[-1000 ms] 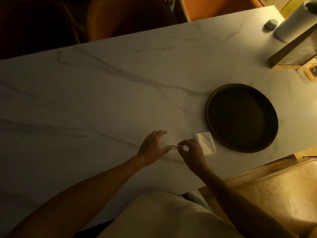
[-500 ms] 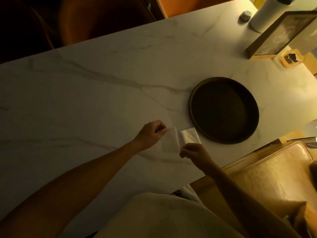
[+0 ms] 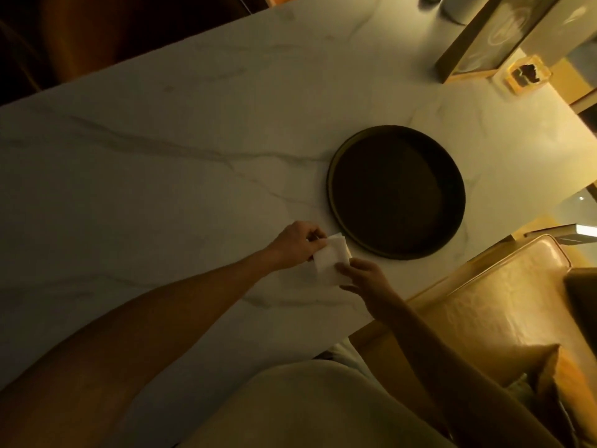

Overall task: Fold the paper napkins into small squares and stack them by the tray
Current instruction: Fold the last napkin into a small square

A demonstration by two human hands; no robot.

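A small white folded napkin (image 3: pixel 329 260) lies just left of the round dark tray (image 3: pixel 336 189), on the marble table. It sits over another folded napkin, whose far edge (image 3: pixel 339 236) peeks out beyond it. My left hand (image 3: pixel 295 244) pinches the napkin's left edge with fingers closed. My right hand (image 3: pixel 361 274) holds its near right corner with the fingertips. The tray is empty.
A framed picture (image 3: pixel 491 37) leans at the far right, with a small glass dish (image 3: pixel 525 74) beside it. A tan leather seat (image 3: pixel 500 302) runs along the table's near right edge. Dark chairs stand beyond the far edge.
Both hands have carried the folded napkin to the right, onto the napkin that lay by the tray. The camera has swung, so the tray sits more central.
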